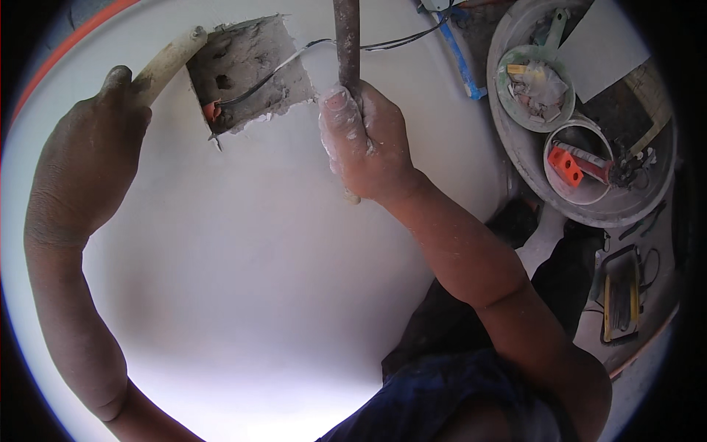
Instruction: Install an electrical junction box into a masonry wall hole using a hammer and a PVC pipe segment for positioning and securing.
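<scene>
My left hand [92, 158] is wrapped round a pale, dusty stick-like tool [168, 65]. The tool's rounded tip reaches the upper left corner of a rough square recess [254, 70] cut in a white wall surface [258, 214]. My right hand [368, 140], its thumb smeared with white, is closed on a dark, rust-brown rod [347, 37]. This rod runs up out of view, and a short pale end shows below the fist. Between the hands, dark and white wires [276, 72] come from an orange fitting [211, 111] in the recess and pass behind the rod.
At right stands a large grey tub [508, 140]. In it are a pale green scoop [508, 99] with rubble and a white bucket [557, 197] holding an orange block [565, 166]. Below lies a yellow-and-black cable reel [622, 295]. A blue tool [460, 55] lies near the top.
</scene>
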Available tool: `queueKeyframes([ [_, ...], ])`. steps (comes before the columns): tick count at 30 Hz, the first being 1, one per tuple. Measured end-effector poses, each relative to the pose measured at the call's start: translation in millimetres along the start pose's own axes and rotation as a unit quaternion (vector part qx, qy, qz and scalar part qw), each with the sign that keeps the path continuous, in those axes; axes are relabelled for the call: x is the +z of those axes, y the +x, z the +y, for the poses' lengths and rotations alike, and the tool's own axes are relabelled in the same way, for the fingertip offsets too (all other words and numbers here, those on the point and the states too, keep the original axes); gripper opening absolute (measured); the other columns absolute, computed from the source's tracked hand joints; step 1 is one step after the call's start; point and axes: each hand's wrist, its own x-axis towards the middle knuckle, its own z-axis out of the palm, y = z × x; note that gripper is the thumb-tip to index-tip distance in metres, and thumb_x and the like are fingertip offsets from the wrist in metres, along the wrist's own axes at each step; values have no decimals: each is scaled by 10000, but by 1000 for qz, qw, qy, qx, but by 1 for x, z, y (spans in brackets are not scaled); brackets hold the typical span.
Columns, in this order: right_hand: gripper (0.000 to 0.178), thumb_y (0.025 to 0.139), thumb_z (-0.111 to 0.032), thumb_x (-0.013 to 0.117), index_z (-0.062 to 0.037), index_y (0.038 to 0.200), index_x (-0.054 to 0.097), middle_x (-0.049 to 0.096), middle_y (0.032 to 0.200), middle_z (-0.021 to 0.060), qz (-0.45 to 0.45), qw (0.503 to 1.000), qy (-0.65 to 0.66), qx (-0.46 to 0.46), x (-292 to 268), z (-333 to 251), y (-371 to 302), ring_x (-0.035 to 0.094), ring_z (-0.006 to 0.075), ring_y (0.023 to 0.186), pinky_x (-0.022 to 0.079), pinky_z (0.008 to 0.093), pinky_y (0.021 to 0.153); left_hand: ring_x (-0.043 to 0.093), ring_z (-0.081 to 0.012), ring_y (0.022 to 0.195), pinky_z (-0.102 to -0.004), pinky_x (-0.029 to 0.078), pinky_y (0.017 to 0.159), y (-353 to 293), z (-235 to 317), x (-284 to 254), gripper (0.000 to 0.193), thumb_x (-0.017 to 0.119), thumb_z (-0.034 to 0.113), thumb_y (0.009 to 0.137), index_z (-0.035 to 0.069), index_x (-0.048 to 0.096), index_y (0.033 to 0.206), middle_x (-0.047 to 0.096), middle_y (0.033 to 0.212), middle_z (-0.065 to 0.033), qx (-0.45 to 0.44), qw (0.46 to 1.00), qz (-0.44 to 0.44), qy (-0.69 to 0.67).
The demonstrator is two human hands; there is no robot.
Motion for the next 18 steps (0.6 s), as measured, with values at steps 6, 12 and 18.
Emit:
queueKeyframes([
  [6,492,948,-466,548,2,800,581,520,553,83,-65,982,-167,-64,0,21,45,521,201,517,433,358,520,636,-331,682,-434,503,626,3,-11,-1,216,502,136,957,9,515,1130,624,756,-191,-9,1000,19,15],
  [12,565,944,-500,530,22,730,552,543,552,117,-81,969,-186,-142,-4,11,45,560,264,533,448,404,533,650,-294,720,-413,495,666,1,-18,10,319,485,171,976,31,516,1262,655,856,-193,-47,998,43,-19],
  [18,532,978,-466,476,21,770,524,514,550,106,-84,985,-137,57,9,-14,32,523,226,520,437,386,529,636,-310,712,-412,478,651,5,-8,6,315,482,172,978,8,530,1243,645,835,-201,-34,999,11,-31],
])
